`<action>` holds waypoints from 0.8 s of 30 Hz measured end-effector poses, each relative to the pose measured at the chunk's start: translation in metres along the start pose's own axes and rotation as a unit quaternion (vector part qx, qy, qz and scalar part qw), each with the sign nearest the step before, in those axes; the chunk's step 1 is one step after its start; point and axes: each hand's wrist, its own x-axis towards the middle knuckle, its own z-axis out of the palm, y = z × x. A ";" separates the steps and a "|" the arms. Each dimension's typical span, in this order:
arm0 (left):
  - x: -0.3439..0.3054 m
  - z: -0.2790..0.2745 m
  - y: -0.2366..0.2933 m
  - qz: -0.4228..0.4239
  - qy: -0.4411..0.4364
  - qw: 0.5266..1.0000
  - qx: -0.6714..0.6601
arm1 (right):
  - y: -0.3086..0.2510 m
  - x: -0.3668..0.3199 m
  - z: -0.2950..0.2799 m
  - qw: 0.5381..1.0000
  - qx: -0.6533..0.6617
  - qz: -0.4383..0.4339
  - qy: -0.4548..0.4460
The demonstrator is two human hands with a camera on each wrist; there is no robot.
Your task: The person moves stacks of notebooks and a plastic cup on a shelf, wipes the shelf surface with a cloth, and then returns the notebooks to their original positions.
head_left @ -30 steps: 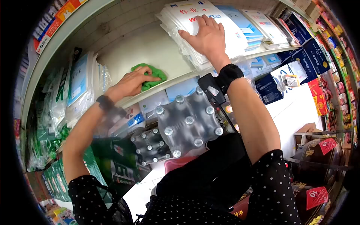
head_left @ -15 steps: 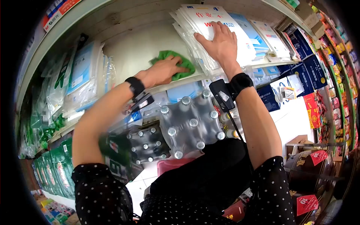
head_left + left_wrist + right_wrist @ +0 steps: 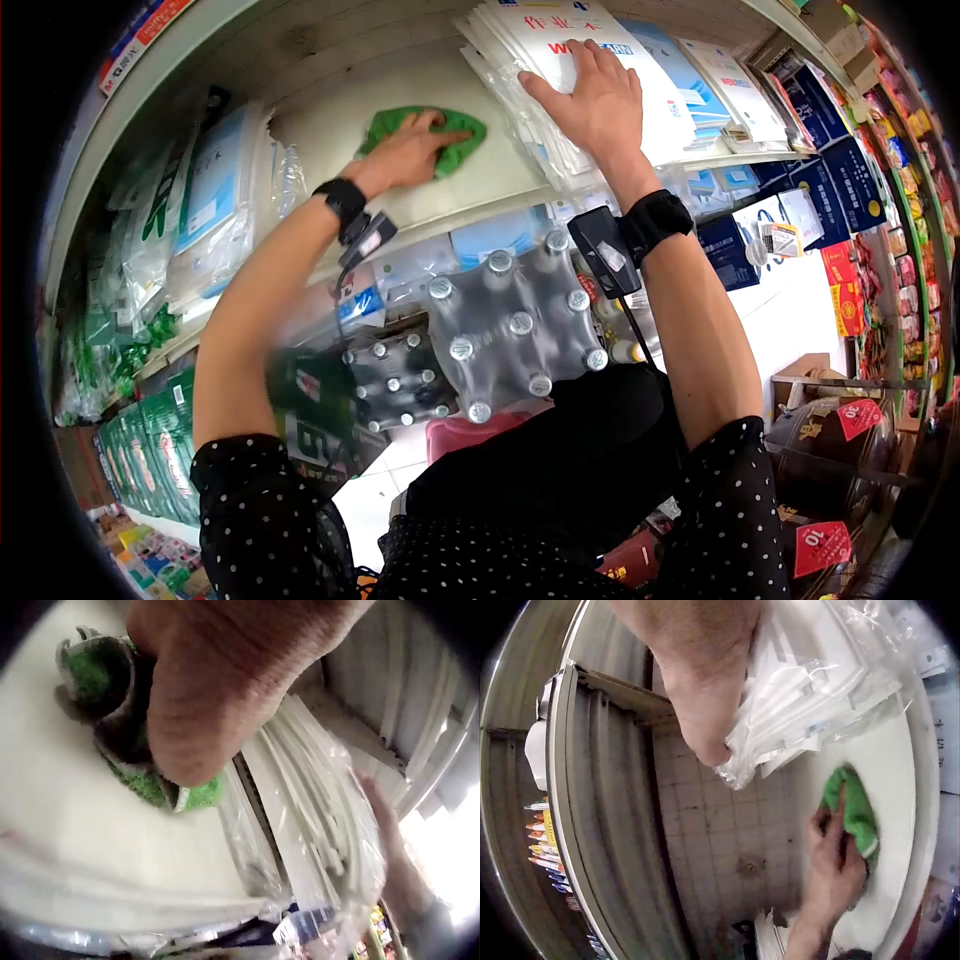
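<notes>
My left hand [image 3: 405, 155] holds a bunched green cloth [image 3: 461, 156] against the pale shelf board [image 3: 330, 135], with its index finger reaching over the top. In the left wrist view the thumb side covers part of the cloth [image 3: 139, 784], which folds up beneath the palm. My right hand [image 3: 602, 110] rests with spread fingers on a stack of plastic-wrapped exercise books [image 3: 655, 100], to the right of the cloth. From the right wrist view, loose clear wrapping [image 3: 739, 769] sticks out at the stack's edge near the thumb.
More packed books [image 3: 215, 190] lean at the shelf's left end. Blue booklets [image 3: 680, 90] lie beyond the right hand. Below the shelf edge stand shrink-wrapped bottles [image 3: 520, 345] and a smaller pack [image 3: 395, 385]. Dark blue boxes [image 3: 725, 250] sit at the right.
My left hand carries the cloth rightward along the board towards the books, then back a little left and deeper in. The right hand stays on the stack throughout.
</notes>
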 end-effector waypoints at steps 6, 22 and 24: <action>0.095 -0.003 -0.029 -0.135 -0.044 0.989 0.040 | 0.001 -0.001 0.003 1.000 -0.019 -0.001 -0.001; 0.007 -0.013 -0.023 0.043 0.018 0.998 0.033 | -0.001 -0.001 -0.003 0.998 0.020 0.033 -0.046; -0.017 -0.010 -0.017 0.045 0.043 0.997 0.046 | -0.004 -0.001 -0.005 0.997 0.022 0.042 -0.058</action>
